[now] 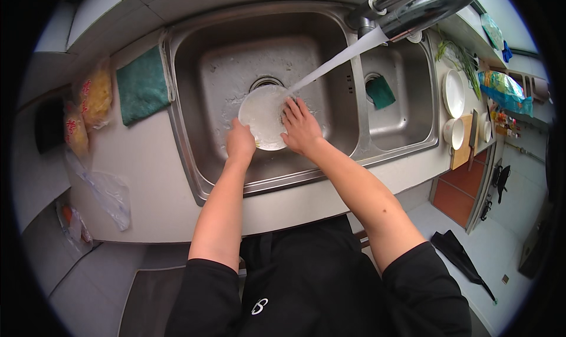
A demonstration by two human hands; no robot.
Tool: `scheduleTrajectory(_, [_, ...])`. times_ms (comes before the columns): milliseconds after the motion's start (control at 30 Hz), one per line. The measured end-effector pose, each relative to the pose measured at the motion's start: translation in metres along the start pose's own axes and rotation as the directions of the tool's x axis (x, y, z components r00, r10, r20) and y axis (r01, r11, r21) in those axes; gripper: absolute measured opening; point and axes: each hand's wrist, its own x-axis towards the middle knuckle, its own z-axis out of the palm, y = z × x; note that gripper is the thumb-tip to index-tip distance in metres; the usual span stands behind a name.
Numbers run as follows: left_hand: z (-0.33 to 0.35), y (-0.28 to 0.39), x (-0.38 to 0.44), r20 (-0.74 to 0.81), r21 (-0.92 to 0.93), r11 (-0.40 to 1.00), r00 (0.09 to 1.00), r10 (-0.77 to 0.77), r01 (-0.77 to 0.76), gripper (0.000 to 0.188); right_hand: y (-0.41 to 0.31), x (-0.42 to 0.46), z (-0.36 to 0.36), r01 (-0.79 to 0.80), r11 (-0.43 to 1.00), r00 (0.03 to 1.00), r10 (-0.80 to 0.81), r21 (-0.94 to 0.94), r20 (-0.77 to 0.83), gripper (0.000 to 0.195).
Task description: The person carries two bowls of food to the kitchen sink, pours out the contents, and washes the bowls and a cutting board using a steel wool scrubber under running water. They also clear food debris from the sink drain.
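A white plate (264,116) lies under running water in the large basin of a stainless steel sink (212,58), partly over the drain. My left hand (240,140) grips its near left rim. With fingers spread, my right hand (302,127) rests against the right side of the plate; a small dark patch shows by its fingertips, too unclear to name. From the chrome faucet (415,16) at the upper right, a stream of water (338,60) slants down onto the plate's upper right edge, close to my right fingertips.
A green cloth (143,87) and bagged yellow food (96,96) lie left of the sink, near a clear plastic bag (106,195). The small basin holds a green scouring pad (379,92). Rightward are a white oval dish (453,93), a bowl (454,133), a cutting board (462,153) and a knife (473,131).
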Motion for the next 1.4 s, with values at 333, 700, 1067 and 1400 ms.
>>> scheduleTrajectory(333, [0.008, -0.008, 0.013, 0.091, -0.129, 0.99, 0.995, -0.046, 0.057, 0.031, -0.014, 0.051, 0.012, -0.016, 0.987, 0.962, 0.059, 0.159, -0.268, 0.033])
scheduleTrajectory(700, [0.002, -0.001, 0.015, 0.116, -0.088, 0.989, 0.987, -0.109, 0.119, 0.034, 0.003, 0.034, 0.017, 0.154, 0.971, 0.958, -0.1, 0.184, -0.269, 0.009])
scheduleTrajectory(1067, [-0.009, 0.009, -0.001, 0.084, -0.054, 0.998, 0.996, -0.037, 0.041, 0.032, -0.049, 0.062, 0.016, 0.231, 0.742, 0.861, 0.145, 0.63, -0.487, 0.013])
scheduleTrajectory(1400, [-0.005, 0.018, -0.004, 0.076, -0.086, 0.994, 0.996, -0.055, 0.062, 0.034, 0.037, 0.006, 0.012, 0.118, 0.986, 0.915, -0.061, 0.119, -0.398, 0.015])
